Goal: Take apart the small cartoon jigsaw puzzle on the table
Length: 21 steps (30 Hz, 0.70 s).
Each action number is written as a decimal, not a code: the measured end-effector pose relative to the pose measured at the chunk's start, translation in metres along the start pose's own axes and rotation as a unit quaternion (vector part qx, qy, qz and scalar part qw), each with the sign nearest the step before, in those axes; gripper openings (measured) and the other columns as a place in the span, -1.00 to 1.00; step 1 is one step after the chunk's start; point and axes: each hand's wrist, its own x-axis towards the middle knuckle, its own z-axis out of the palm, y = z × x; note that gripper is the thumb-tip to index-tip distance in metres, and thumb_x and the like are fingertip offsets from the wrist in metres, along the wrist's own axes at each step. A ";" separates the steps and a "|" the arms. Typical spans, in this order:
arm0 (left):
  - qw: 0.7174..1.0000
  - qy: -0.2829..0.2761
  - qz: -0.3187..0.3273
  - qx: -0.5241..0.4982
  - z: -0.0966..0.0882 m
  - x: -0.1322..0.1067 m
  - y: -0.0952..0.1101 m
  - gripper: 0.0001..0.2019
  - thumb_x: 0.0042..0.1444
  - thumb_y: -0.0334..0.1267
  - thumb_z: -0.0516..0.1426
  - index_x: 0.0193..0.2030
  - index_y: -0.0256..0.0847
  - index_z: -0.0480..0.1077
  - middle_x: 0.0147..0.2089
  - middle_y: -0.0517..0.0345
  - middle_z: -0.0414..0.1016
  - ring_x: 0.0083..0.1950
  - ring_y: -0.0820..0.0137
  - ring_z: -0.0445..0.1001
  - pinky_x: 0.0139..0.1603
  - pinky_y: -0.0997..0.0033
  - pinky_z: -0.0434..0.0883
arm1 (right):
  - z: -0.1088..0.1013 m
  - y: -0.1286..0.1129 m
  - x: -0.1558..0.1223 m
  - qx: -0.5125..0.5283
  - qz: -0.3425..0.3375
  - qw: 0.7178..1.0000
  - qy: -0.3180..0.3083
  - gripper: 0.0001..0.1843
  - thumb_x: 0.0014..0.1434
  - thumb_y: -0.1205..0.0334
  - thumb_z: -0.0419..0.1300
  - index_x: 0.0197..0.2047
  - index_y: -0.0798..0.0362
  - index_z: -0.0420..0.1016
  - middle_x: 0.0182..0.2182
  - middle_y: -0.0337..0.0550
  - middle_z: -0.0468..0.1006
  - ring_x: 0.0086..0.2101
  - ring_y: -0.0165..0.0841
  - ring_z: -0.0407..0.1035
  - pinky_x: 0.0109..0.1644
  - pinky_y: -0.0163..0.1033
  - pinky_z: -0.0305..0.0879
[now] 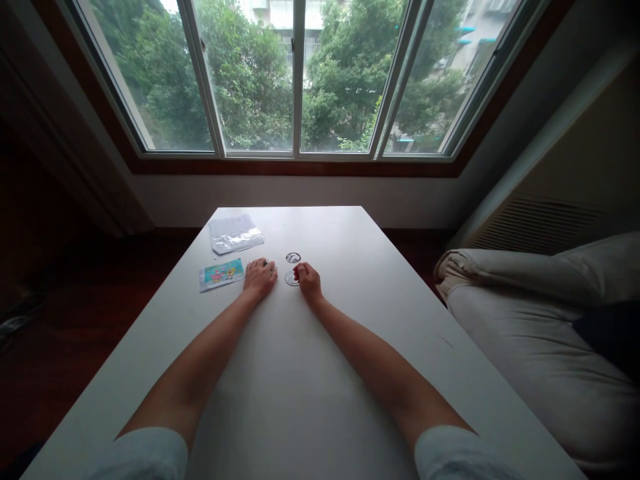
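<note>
Both my arms reach out over a white table point(350, 347). My left hand point(259, 275) rests knuckles up with its fingers curled around a small thin thing near its fingertips that I cannot make out. My right hand point(309, 280) is closed in a pinch at the edge of a small clear round disc point(291, 279) lying on the table. A second small round piece point(293, 257), darker, lies just beyond it. Left of my left hand lies a colourful cartoon card point(221, 273).
A clear plastic packet point(235, 233) lies at the table's far left. A pale cushioned sofa point(545, 333) stands along the right of the table. A wide window point(295, 80) fills the wall ahead, and dark wooden floor point(60, 333) lies to the left.
</note>
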 end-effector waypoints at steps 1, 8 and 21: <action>1.000 0.007 0.006 -0.001 -0.003 -0.002 0.002 -0.66 0.31 -0.13 0.02 0.11 -0.13 0.47 0.25 -0.12 0.35 0.29 0.05 0.25 0.38 -0.08 0.08 | 0.000 -0.001 -0.001 -0.009 -0.004 1.000 -0.001 -0.58 0.30 -0.10 -0.03 -0.36 0.02 0.42 -0.49 -0.26 0.46 -0.49 -0.41 0.36 -0.37 -0.33 0.27; 0.996 0.014 0.085 -0.017 -0.027 -0.036 0.016 -0.67 0.35 -0.15 -0.01 0.12 -0.14 0.45 0.28 -0.06 0.33 0.32 0.08 0.23 0.40 -0.01 0.14 | -0.007 -0.008 -0.016 -0.068 -0.023 0.996 -0.057 -0.65 0.24 -0.05 0.04 -0.35 0.01 0.46 -0.46 -0.28 0.51 -0.45 -0.39 0.38 -0.31 -0.31 0.28; 0.983 -0.056 0.168 -0.054 -0.044 -0.096 0.030 -0.70 0.35 -0.20 -0.01 0.14 -0.08 0.40 0.28 0.03 0.36 0.30 0.21 0.29 0.35 0.17 0.29 | -0.060 -0.028 -0.065 -0.254 -0.116 0.949 -0.149 -0.78 0.27 0.11 0.12 -0.30 0.02 0.53 -0.25 -0.14 0.50 -0.22 -0.31 0.36 -0.03 -0.21 0.26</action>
